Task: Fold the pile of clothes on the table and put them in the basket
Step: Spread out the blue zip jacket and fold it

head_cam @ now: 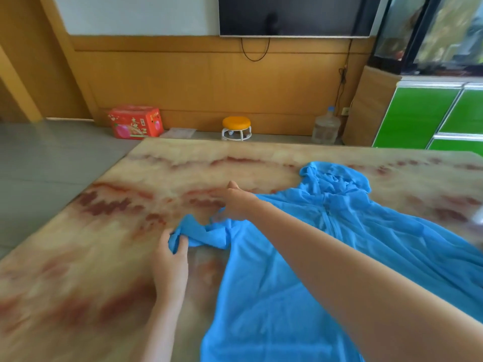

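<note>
Left hand: the fingers are curled shut around the bunched end of a sleeve of the blue jacket, thumb on one side of the fabric and the other fingers on the opposite side. The wrist and forearm run back toward the near edge of the desk.

Right hand: it reaches across the jacket, palm down, thumb raised and the other fingers bent onto the same sleeve where it meets the body of the garment. Whether these fingers pinch the cloth or only press it cannot be told; the hand itself hides the contact. The right forearm crosses over the jacket's front and covers part of it.

The jacket lies spread on the desk, right of centre, zip facing up and hood toward the far edge. The sleeve is crumpled between the two hands. The left half of the marbled desk top is bare.

Beyond the desk, on the floor along the wooden wall: a red box, an orange stool, a water jug. A dark screen hangs above; a green cabinet stands at the right.
</note>
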A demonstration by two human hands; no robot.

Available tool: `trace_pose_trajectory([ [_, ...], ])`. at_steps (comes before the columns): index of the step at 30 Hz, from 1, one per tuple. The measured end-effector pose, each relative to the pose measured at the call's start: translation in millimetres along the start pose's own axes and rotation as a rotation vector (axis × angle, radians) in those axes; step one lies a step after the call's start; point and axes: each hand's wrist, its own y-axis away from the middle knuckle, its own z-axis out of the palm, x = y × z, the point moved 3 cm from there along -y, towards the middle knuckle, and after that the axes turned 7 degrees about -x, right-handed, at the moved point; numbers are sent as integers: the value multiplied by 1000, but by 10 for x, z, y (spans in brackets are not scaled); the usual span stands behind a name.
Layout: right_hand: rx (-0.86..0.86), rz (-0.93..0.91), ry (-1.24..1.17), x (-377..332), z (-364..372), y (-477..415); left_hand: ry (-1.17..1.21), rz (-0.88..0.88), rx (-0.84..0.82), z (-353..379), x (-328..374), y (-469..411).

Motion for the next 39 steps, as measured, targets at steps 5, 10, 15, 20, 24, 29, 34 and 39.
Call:
trace_pose_trajectory([
  [5, -68, -47, 180, -117, -11, -341, 636, -209, 30, -191, -1, -293],
  [10, 428, -181, -530, -302, -34, -550, 839, -12, 389, -521, -198, -417],
  [15, 310, -197, -303, -95, 191, -555, -69, 249, 305, -231, -172, -358],
  [20, 433, -30, -306, 400, 91, -432, -65, 464, -42, 5, 33, -253],
  [24, 372, 171, -19, 773, 34, -437, -337, 453, -552, 325, 104, -52],
  [29, 431, 135, -171, 987, 33, -335, -588, 392, -509, 331, -91, -88],
  [34, 508, 218, -360, 1551, -141, 156, -489, 410, -492, 323, -109, -121],
  [39, 514, 310, -366, 2174, -313, 737, -384, 374, -377, 295, 26, -110],
])
